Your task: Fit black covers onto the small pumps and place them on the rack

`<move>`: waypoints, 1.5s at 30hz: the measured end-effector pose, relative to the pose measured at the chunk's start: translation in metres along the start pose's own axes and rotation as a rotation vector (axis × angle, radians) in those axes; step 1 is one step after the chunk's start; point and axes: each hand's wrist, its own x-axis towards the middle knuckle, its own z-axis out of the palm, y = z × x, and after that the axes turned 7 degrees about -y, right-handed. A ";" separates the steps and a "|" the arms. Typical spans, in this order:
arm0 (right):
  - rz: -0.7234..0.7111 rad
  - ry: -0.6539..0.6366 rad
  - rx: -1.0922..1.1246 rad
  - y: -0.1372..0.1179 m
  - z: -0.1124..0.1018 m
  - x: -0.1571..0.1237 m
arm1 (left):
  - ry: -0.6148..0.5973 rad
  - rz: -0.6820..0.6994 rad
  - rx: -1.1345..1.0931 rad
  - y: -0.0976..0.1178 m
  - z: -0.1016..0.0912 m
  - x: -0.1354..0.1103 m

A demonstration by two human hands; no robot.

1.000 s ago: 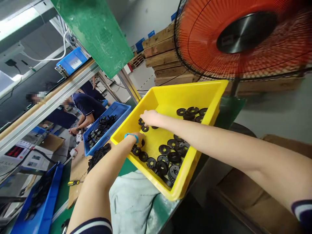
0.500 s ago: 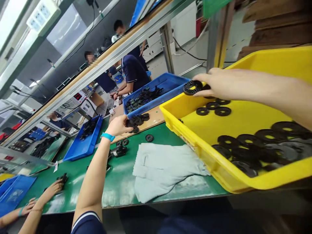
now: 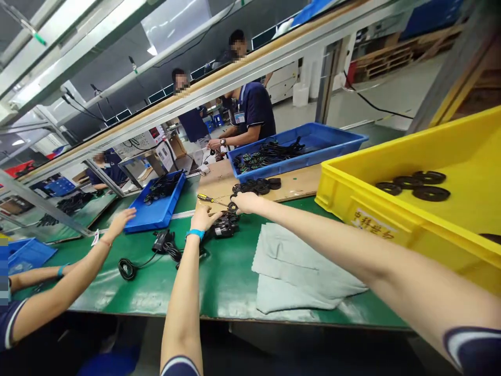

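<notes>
My left hand point(image 3: 203, 219), with a blue wristband, reaches over the green table. Its thumb is stretched apart from the fingers, beside a black cylindrical part point(image 3: 225, 228). My right hand point(image 3: 247, 202) is closed at the fingertips on a black ring point(image 3: 232, 208), just above that part; the fingertips are partly hidden. A yellow-and-black screwdriver point(image 3: 205, 198) lies behind my left hand, its shaft pointing at the ring. Several black ring-shaped pieces point(image 3: 256, 186) are heaped on the wooden board behind my right hand.
A yellow bin point(image 3: 352, 196) with black discs stands at right, a grey-green cloth point(image 3: 297, 271) before it. Blue trays point(image 3: 274, 168) of cables stand behind and at left. A co-worker's hand point(image 3: 121, 222) reaches in from the left, near a black cable bundle point(image 3: 166, 243). A metal frame crosses above.
My right hand has moved left, out of the yellow bin and over to the cylindrical part. My left hand has come away from the black pieces on the board. The view has swung left.
</notes>
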 end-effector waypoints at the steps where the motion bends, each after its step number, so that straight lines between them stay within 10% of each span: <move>1: 0.007 0.006 -0.005 -0.007 0.009 0.011 | 0.095 0.010 -0.053 -0.010 0.002 -0.021; 8: -0.030 0.122 -0.029 -0.032 0.033 0.044 | 0.614 -0.076 -0.412 -0.080 0.081 -0.227; 11: -0.111 0.210 -0.032 -0.044 0.028 0.042 | 0.815 -0.224 -0.416 -0.087 0.113 -0.269; 15: -0.273 0.184 -0.045 -0.076 0.031 0.036 | 0.839 -0.128 -0.242 -0.075 0.108 -0.246; 22: -0.324 0.186 -0.074 -0.109 0.057 0.028 | 0.464 -0.113 0.193 -0.071 0.077 -0.154; 28: -0.338 0.335 0.077 -0.074 0.066 -0.006 | 0.537 -0.065 0.074 -0.064 0.074 -0.169; 32: -0.355 0.543 0.451 -0.047 0.083 -0.054 | 0.695 -0.009 -0.457 -0.018 0.054 -0.196; 36: -0.353 0.691 0.715 -0.026 0.102 -0.119 | 0.565 0.086 -0.710 0.040 0.030 -0.220; 45: -0.246 0.789 0.839 0.030 0.146 -0.196 | 0.512 0.758 -0.314 0.128 0.004 -0.171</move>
